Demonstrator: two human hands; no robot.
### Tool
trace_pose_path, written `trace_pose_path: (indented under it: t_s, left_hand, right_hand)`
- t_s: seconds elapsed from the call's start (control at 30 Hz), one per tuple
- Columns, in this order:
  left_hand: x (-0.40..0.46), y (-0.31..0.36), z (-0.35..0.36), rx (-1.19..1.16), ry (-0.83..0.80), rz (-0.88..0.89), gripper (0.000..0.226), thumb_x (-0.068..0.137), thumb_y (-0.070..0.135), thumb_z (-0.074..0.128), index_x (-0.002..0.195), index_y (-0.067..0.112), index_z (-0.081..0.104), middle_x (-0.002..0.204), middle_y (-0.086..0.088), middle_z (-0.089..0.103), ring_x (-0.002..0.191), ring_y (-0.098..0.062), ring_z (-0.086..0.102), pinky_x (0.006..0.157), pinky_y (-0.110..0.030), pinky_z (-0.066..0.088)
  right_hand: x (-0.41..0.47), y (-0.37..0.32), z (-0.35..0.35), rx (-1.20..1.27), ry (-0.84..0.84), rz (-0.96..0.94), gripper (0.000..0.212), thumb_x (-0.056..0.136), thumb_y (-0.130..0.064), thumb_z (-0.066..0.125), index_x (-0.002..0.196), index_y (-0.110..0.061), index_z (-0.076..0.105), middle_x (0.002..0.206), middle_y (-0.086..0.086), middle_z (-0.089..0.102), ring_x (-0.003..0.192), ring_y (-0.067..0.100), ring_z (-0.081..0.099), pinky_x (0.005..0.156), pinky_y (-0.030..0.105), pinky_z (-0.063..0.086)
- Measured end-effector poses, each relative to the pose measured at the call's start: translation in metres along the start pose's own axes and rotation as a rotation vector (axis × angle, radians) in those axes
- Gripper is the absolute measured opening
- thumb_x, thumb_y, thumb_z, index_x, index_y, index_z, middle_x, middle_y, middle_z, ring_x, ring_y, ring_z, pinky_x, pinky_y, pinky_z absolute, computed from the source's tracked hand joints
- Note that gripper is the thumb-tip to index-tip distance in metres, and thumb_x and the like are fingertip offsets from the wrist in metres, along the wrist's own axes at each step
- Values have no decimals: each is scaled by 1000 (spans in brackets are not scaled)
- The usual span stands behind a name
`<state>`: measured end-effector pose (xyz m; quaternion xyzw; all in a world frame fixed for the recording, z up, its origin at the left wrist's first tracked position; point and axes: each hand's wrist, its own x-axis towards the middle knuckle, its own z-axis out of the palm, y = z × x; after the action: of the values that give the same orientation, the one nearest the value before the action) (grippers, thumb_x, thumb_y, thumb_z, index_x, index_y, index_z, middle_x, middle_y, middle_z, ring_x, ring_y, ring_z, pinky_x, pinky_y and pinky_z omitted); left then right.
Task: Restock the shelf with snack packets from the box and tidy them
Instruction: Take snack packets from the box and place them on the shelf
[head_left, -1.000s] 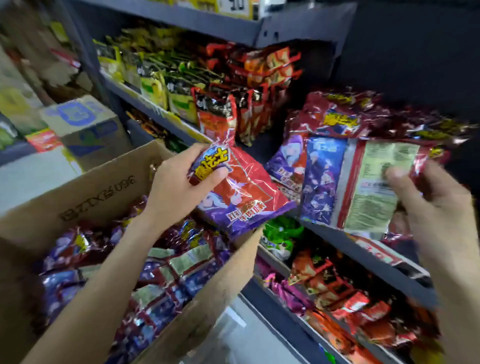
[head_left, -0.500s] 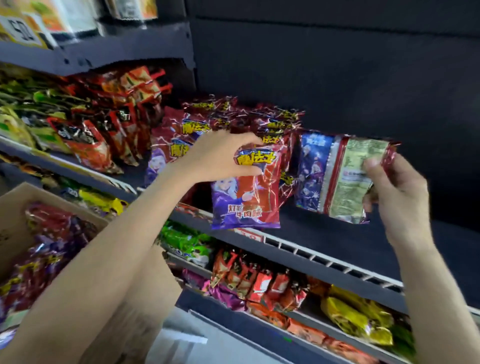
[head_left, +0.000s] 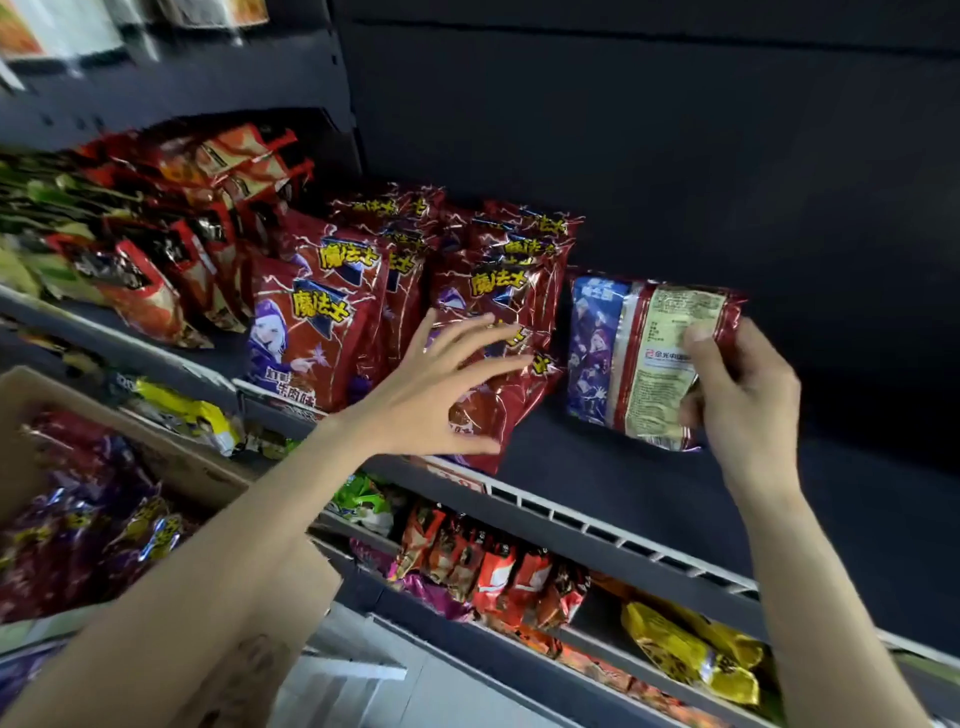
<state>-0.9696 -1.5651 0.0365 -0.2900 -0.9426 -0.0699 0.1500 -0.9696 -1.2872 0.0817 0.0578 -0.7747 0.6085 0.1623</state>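
While the right hand (head_left: 737, 395) grips a snack packet (head_left: 641, 358) by its right edge, thumb on the printed back panel and fingers curled behind, the packet stands nearly upright with its back turned to the camera, its lower edge at or just above the dark shelf (head_left: 649, 499); whether it touches the shelf I cannot tell. It sits just right of the red packets (head_left: 498, 291) already lined up there, apart from them by a narrow gap. The left hand (head_left: 441, 395) is spread, fingers straight and fanned, lying against the front of the foremost red packet (head_left: 498, 405) in the right-hand row, which leans forward at the shelf's front lip. Thumb and fingers clasp nothing. Further left stands another row of the same red packets (head_left: 317, 332), upright and facing out. At lower left the cardboard box (head_left: 176, 457) holds more purple and red packets (head_left: 78, 519), under the left forearm. Below, a lower shelf (head_left: 519, 644) carries mixed red, purple and yellow snacks.
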Motion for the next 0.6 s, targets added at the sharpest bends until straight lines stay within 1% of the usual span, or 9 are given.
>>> trace_pose_path:
  t_s: [0.07, 0.13, 0.2, 0.27, 0.3, 0.43, 0.5, 0.53, 0.6]
  left_hand:
    - [-11, -1, 11, 27, -27, -4, 90, 72, 72, 57, 147, 35, 24, 158, 6, 10, 146, -14, -1, 111, -64, -3]
    - [-10, -3, 18, 75, -17, -9, 91, 73, 74, 55, 147, 34, 22, 158, 6, 9, 146, -15, -1, 110, -66, -2]
    - [-1, -4, 22, 131, -6, -6, 91, 73, 75, 51, 148, 33, 20, 157, 5, 8, 146, -17, 0, 109, -64, -4]
    - [10, -6, 25, 160, 6, -5, 90, 73, 75, 48, 148, 32, 19, 157, 4, 9, 145, -18, 2, 109, -62, -6]
    - [16, -8, 26, 162, 16, -5, 90, 73, 74, 47, 147, 32, 20, 156, 4, 11, 145, -19, 4, 109, -62, -6]
    - [30, -9, 28, 142, 57, -17, 83, 71, 75, 46, 139, 30, 29, 151, 2, 22, 143, -21, 13, 110, -64, 1]
    - [26, -8, 26, 1, 69, -48, 75, 72, 71, 52, 135, 32, 35, 152, 5, 26, 143, -18, 15, 112, -62, -1]
    - [22, -5, 23, -129, 95, -79, 68, 75, 64, 57, 134, 34, 40, 150, 7, 31, 142, -15, 19, 113, -59, -1]
    - [14, 1, 12, -439, 165, -196, 44, 85, 38, 62, 126, 35, 49, 141, 9, 45, 135, -9, 34, 116, -51, 9]
  right_hand:
    - [-2, 0, -1, -44, 23, -59, 18, 98, -31, 51, 86, -19, 57, 66, -10, 60, 44, 9, 54, 43, 24, 43]
    - [-6, 2, -1, -98, 32, -158, 15, 98, -27, 50, 90, -16, 56, 73, -10, 65, 57, 6, 64, 53, 19, 48]
    - [-9, 6, -2, -157, 21, -287, 11, 98, -17, 50, 100, -16, 60, 94, -2, 69, 81, 1, 67, 71, 17, 51]
    - [-11, 13, -2, -227, -13, -448, 23, 94, -8, 49, 112, -11, 63, 118, -3, 62, 109, 6, 60, 90, 25, 50]
    - [-12, 17, -2, -263, -32, -524, 26, 92, -7, 50, 114, -8, 63, 122, -4, 58, 117, 8, 55, 95, 27, 48]
    - [-15, 33, -2, -357, -118, -694, 33, 82, 4, 58, 113, -2, 64, 126, 3, 55, 121, 13, 50, 101, 12, 37]
    - [-16, 38, -3, -388, -178, -766, 34, 81, 5, 56, 113, -3, 65, 128, 3, 53, 122, 17, 51, 102, 16, 39]
    - [-17, 41, -3, -399, -206, -795, 33, 83, 3, 54, 113, -4, 66, 129, 2, 52, 122, 18, 52, 101, 20, 42]
    - [-17, 43, -1, -391, -246, -830, 32, 85, 3, 56, 115, -6, 65, 130, 2, 52, 123, 18, 51, 102, 24, 44]
